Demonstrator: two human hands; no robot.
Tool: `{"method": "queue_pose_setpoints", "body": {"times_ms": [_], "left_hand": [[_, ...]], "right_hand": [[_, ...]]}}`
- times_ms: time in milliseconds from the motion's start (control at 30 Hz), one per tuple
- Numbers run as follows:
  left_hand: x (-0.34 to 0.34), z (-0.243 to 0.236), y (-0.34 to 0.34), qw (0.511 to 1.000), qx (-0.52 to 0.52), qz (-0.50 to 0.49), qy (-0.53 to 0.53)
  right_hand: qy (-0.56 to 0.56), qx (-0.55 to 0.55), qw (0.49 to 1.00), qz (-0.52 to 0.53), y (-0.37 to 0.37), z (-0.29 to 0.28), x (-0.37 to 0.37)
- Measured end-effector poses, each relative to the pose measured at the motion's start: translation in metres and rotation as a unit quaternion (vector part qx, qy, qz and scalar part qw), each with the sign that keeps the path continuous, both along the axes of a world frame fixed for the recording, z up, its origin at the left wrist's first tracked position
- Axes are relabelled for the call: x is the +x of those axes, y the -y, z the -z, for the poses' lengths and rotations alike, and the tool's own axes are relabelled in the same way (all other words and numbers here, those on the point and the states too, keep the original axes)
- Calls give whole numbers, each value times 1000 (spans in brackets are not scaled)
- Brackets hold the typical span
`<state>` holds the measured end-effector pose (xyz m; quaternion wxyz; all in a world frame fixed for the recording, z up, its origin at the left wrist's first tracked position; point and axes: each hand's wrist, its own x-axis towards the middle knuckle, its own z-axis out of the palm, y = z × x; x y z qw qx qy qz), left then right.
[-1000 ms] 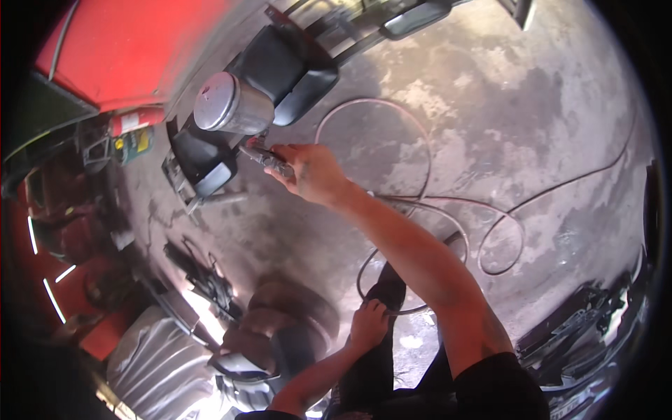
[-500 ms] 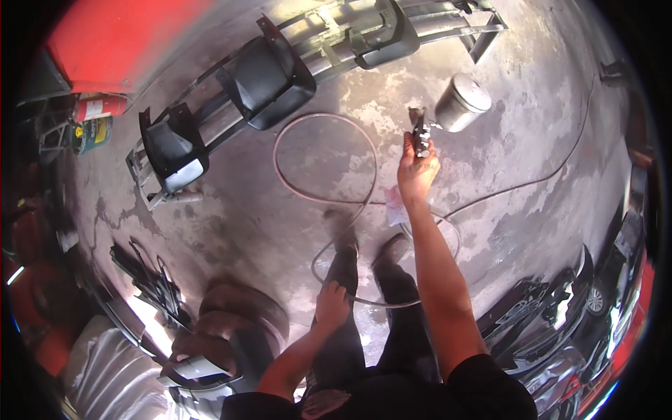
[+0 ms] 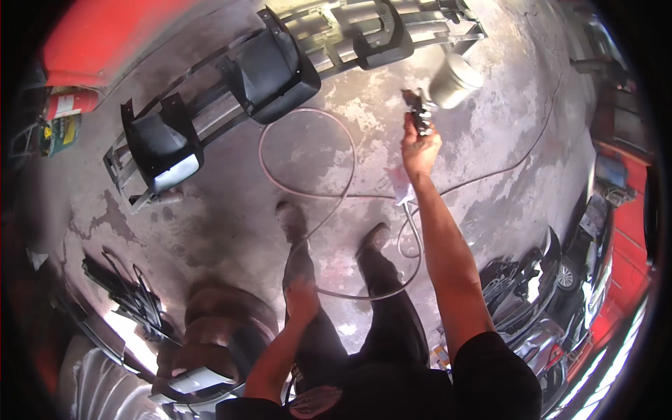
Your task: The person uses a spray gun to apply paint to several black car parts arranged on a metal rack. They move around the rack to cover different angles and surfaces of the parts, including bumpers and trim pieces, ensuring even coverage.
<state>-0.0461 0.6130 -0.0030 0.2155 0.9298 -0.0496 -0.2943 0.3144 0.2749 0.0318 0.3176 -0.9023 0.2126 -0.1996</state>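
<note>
My right hand is closed round the handle of a metal spray gun, held out over the floor. A round, silvery paint cup is attached at the gun's far side. From below the gun an air hose droops in front of my legs and runs to my left hand, beside my left thigh. That hand is blurred, but it looks closed on the hose. Pale paper or cloth wraps the hose near my right wrist. Beyond, black plastic parts rest on a metal rack.
The hose lies looped on the patchy concrete floor. Stacked tyres stand at lower left beside dark trim pieces. Car parts crowd the lower right. At upper left are a red can and a red panel.
My view has shifted, and my feet stand farther apart. My left hand has moved left along my thigh. The spray gun stays out ahead in my right hand.
</note>
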Motion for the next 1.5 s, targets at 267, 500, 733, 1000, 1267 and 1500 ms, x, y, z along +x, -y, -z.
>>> {"method": "queue_pose_setpoints", "body": {"times_ms": [267, 500, 733, 1000, 1267, 1500], "left_hand": [[28, -3, -32, 997, -73, -21, -27], [53, -1, -24, 995, -93, -27, -38], [63, -6, 32, 988, -119, -73, 65], [34, -56, 152, 982, -41, -181, 36], [15, -103, 342, 983, 23, -175, -56], [116, -122, 505, 990, -39, -138, 1]], "right_hand": [[-124, -7, 992, 3, 42, -9, 5], [-227, 208, 936, -169, -17, -74, 9], [-156, -66, 985, -35, 154, -49, 81], [-241, 278, 923, -116, 219, -67, 44], [-232, 193, 897, -322, 350, 7, 74], [-55, 129, 963, -231, 408, -21, 180]]}}
